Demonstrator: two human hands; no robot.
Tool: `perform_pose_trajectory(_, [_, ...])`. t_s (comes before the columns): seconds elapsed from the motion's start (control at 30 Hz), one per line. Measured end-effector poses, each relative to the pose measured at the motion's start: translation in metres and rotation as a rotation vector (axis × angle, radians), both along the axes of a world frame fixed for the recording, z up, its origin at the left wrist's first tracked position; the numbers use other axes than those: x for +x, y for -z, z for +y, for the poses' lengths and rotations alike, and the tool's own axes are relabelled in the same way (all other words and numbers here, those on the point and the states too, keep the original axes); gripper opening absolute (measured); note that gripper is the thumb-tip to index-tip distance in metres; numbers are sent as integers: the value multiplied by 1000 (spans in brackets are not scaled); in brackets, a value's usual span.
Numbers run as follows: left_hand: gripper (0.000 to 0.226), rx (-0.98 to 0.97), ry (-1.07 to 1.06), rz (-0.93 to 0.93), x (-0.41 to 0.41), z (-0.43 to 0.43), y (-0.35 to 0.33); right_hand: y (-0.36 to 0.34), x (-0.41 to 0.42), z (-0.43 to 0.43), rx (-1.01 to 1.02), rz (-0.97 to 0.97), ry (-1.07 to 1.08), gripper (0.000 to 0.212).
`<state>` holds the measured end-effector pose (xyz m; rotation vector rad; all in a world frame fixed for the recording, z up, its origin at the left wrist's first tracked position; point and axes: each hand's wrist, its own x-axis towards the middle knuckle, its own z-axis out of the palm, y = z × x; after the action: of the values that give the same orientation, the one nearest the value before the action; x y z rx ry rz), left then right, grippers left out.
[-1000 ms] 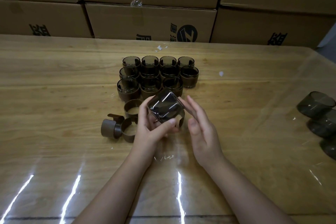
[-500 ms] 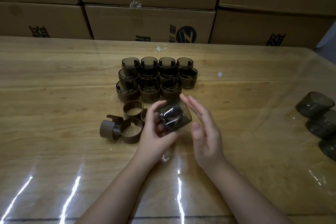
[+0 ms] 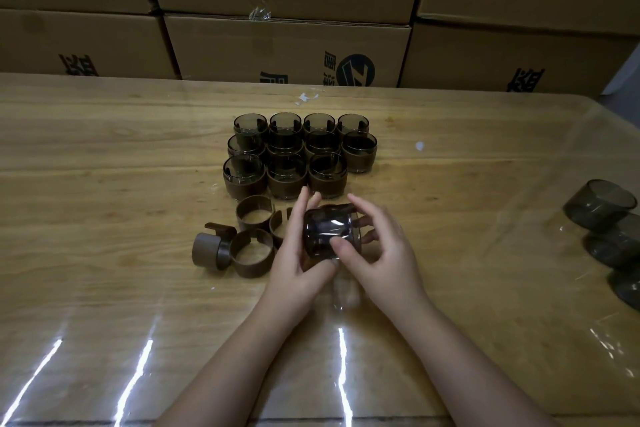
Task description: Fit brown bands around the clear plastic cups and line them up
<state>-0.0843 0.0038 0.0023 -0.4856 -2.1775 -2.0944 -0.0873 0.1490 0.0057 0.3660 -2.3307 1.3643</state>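
A smoky clear plastic cup (image 3: pixel 325 230) lies on its side between both hands, just above the table, with a brown band at its far edge. My left hand (image 3: pixel 294 253) holds it from the left, fingers up along its side. My right hand (image 3: pixel 377 246) grips it from the right, thumb pressed on its near face. Behind them stand several banded cups (image 3: pixel 298 152) in three rows. Loose brown bands (image 3: pixel 251 248) lie to the left of my hands.
Bare smoky cups (image 3: pixel 602 204) lie at the right edge of the wooden table (image 3: pixel 104 184), which has a shiny clear cover. Stacked cardboard boxes (image 3: pixel 287 48) wall off the far side.
My right hand has closed in from beside the cup and now grips it. The cup has turned and sunk lower toward the table, with both hands around it.
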Motion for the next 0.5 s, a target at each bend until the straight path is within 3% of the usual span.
perform_pose_trajectory(0.13, [87,-62,41,35,3,4,0,3,-3,0,8,99,123,55])
perform_pose_trajectory(0.3, [86,-110,48,73,5,8,2,0,-6,1,-433,32,112,48])
perform_pose_trajectory(0.43, [84,-124,30,76,5,8,-1,0,-4,-1,-471,47,25,47])
perform_pose_trajectory(0.5, [85,-111,6,68,3,6,-2,0,-1,-2,-394,55,-50,48])
